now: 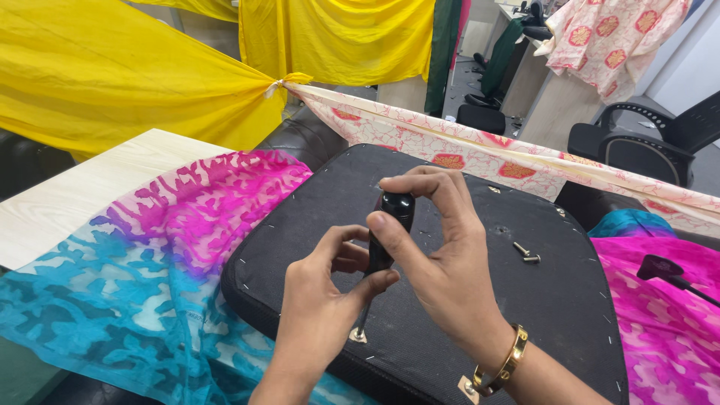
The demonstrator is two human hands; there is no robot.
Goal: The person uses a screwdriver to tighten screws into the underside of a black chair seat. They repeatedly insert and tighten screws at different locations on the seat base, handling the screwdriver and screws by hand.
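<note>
Draped cloth fills the room around us: yellow sheets (112,67) hang behind, tied to a cream printed strip (480,154) that crosses the scene, and a pink and blue fabric (150,255) covers the pale table (67,195) at left. On it lies a black seat pad (540,300), underside up, with staples along its edge. We work over the pad's near edge with a black-handled screwdriver (382,240), which stands nearly upright, its tip in a metal fitting (358,335). Our right hand (442,255) caps the handle, thumb and forefinger pinching its rounded top; a gold bangle (504,369) circles that wrist. Our left hand (322,300) curls its fingers (341,240) around the lower handle, thumb pressed against the side. Two loose bolts (526,253) lie on the pad, right of the hands and apart from them.
</note>
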